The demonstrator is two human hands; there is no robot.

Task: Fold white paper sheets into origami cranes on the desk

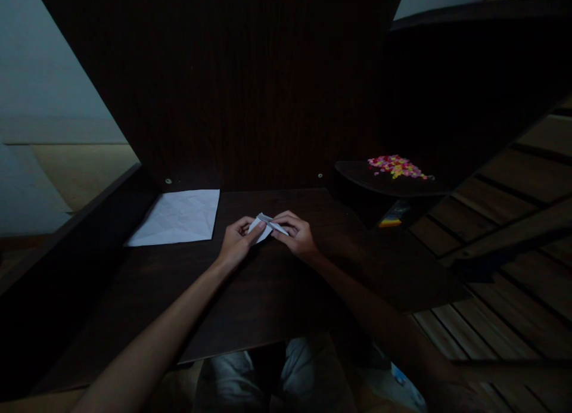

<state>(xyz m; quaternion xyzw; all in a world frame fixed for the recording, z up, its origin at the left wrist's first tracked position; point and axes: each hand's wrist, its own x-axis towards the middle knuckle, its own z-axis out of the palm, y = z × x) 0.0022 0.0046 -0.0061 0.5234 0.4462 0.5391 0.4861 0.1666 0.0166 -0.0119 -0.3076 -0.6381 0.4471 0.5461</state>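
Between my hands is a small piece of folded white paper [263, 227], held just above the dark desk [250, 294]. My left hand [236, 237] pinches its left side, with the thumb lying on top. From the other side, my right hand [298, 234] grips a narrow folded part that slants down to the right. The finer folds are too dim to make out. Left of my left hand, a creased white sheet of paper [179, 216] lies flat on the desk.
A dark back panel [250, 91] rises behind the desk, and a low side wall [80, 228] borders its left. On a small rounded shelf [353, 173] at the right lies a heap of pink, red and yellow bits [395, 165]. Wooden slats [496, 222] fill the far right.
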